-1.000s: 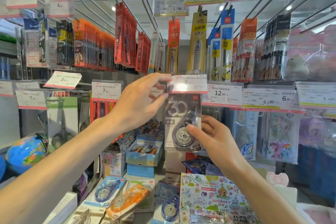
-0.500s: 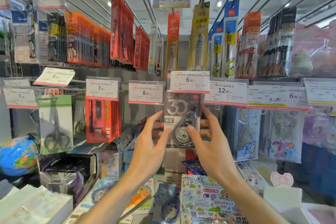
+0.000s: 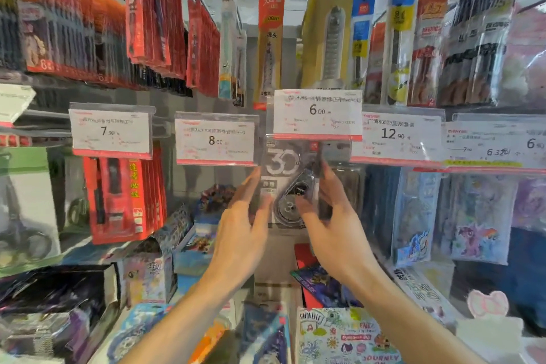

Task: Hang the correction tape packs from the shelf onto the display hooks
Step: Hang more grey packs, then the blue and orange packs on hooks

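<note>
A grey correction tape pack (image 3: 285, 183) marked "30" hangs below the "6.00" price tag (image 3: 317, 114) at the middle of the display. My left hand (image 3: 240, 227) touches its left edge with fingers spread upward. On the pack's right edge rests my right hand (image 3: 334, 221), thumb on the front over the tape dispenser. The hook itself is hidden behind the tag. More correction tape packs, blue (image 3: 130, 337) and orange (image 3: 209, 337), lie on the shelf at the bottom, blurred.
Price tags (image 3: 215, 139) line the hook row left and right. Red packs (image 3: 121, 198) hang to the left, sticker bags (image 3: 478, 216) to the right. Long pen packs (image 3: 328, 23) hang above. Boxes and a printed pouch (image 3: 345, 337) crowd the shelf below.
My left hand came down from the price tag to the pack's left edge. The camera has moved closer to the display. Both hands now rest slightly higher on the hanging pack.
</note>
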A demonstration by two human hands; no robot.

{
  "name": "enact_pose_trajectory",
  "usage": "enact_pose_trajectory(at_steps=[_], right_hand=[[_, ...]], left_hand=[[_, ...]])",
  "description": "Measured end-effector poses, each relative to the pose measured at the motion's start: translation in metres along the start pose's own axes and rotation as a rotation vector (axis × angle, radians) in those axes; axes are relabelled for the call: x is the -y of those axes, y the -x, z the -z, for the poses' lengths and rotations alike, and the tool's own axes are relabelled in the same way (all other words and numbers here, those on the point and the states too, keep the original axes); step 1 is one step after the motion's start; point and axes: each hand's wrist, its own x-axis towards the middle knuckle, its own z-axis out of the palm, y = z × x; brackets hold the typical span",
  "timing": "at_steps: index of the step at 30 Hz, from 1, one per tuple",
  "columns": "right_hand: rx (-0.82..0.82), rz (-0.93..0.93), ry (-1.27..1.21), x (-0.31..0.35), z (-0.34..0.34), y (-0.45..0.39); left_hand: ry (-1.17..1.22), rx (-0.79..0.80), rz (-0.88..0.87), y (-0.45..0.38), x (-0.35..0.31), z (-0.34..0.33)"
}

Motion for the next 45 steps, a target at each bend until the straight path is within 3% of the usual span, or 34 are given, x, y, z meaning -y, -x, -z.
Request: enact_pose_trajectory(at_steps=[4,18,23,30,37,45], right_hand=[[0.004,-0.020,-0.008,-0.010,-0.004,-0.011],[0.086,-0.105,-0.070,-0.020,-0.008,-0.027],[0.067,-0.128,-0.144,-0.007,0.011,-0.008],[-0.027,-0.175,-0.212,0.015,0.053,0.034],[0.049,-0.227,-0.397,0.019,0.071,0.094],[0.141,-0.291,-0.404,0.020,0.049,0.149]], left_hand=[[0.025,0.066,0.045,-0.010,0.013,-0.009],[0.157,0.070,0.154,-0.024,0.021,-0.012],[0.144,0.038,0.122,-0.012,0.005,0.005],[0.220,-0.139,0.162,0.037,-0.037,0.042],[0.230,-0.153,0.230,0.114,-0.055,0.080],[0.234,-0.218,0.294,0.181,-0.042,0.122]])
